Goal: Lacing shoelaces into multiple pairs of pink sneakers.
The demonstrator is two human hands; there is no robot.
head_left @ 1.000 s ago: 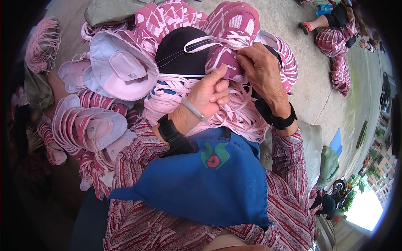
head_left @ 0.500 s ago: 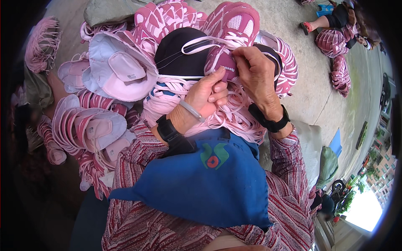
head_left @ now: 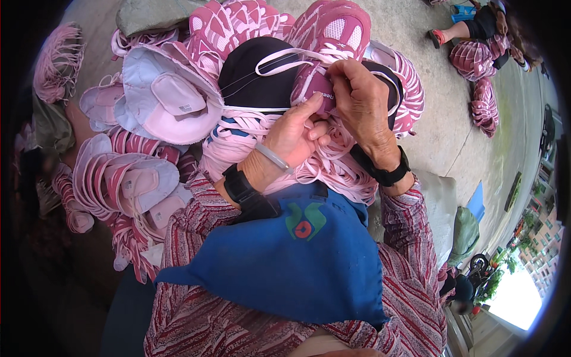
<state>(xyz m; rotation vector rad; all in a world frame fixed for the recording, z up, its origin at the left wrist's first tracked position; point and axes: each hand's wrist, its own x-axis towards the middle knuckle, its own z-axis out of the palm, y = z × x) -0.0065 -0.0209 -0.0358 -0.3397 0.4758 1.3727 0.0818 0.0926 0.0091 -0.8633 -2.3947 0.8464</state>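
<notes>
Past the blue apron's (head_left: 309, 268) far edge, my left hand (head_left: 290, 141) pinches the maroon tongue (head_left: 308, 85) of the pink shoe upper (head_left: 336, 41), best held taut for my right hand (head_left: 364, 106), whose fingertips bunch there, gripping what I cannot tell from here.

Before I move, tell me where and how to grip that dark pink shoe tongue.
The tongue is probably best pinched at its near edge, coming from your own side: the toe of the shoe upper points away, so that edge faces you. The left hand has its thumb there; the right hand is at the tongue's right side.
</notes>
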